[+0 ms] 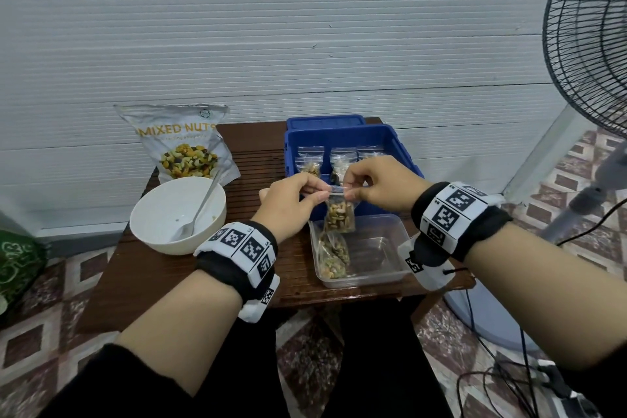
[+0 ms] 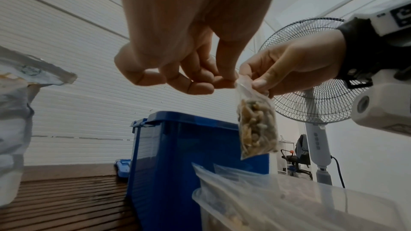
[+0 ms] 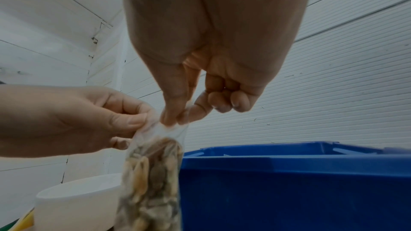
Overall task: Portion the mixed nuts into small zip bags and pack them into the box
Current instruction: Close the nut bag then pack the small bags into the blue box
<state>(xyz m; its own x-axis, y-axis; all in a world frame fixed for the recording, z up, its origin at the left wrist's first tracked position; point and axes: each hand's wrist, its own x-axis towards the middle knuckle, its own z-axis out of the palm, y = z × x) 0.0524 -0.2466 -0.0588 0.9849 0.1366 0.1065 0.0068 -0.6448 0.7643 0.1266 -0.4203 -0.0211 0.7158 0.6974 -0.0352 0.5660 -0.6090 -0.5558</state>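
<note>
A small clear zip bag filled with mixed nuts [image 1: 340, 215] is held in the air by its top strip, which is pinched at one end by the left hand [image 1: 285, 205] and at the other end by the right hand [image 1: 380, 188]. Directly below the grip, a clear plastic tray [image 1: 383, 256] with another filled bag is seen. Just behind the grip stands the blue plastic box [image 1: 380, 137], where more filled bags are placed upright. To the left of the grip, a white bowl [image 1: 159, 214] with a metal spoon is found.
</note>
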